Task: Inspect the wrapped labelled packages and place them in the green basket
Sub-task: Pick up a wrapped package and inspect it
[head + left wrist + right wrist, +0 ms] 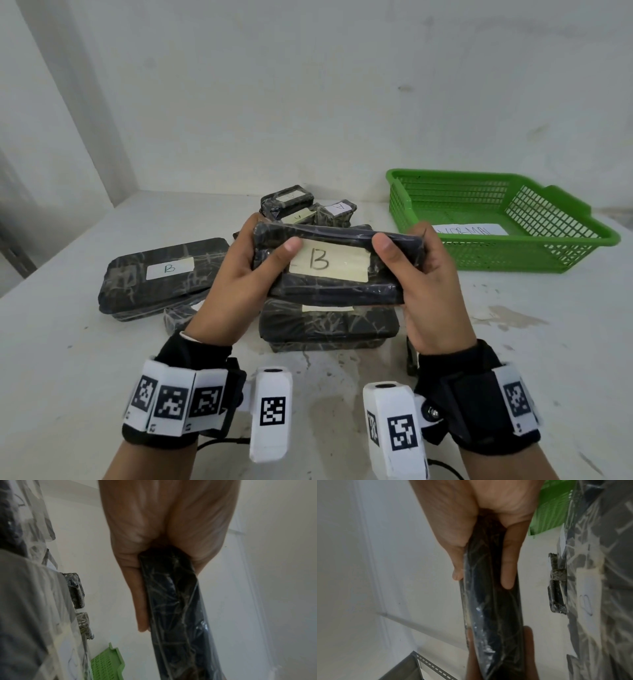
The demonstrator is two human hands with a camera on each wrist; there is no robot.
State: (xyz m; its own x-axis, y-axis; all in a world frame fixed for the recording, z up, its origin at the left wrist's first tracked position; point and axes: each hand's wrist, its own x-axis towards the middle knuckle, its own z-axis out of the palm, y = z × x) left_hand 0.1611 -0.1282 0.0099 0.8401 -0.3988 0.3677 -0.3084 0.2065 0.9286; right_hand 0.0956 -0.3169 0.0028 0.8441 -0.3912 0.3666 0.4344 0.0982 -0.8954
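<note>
The basket (507, 219) sits on the table (68, 359). Left of the basket lie the packages (164, 274). The held package (325, 263) is above them.

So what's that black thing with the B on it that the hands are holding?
It is a flat, dark package wrapped in shiny, crinkled clear film, with a pale tape label marked B. The left hand and right hand grip its two short ends, thumbs on the front, holding it in the air above another wrapped package on the table.
</note>
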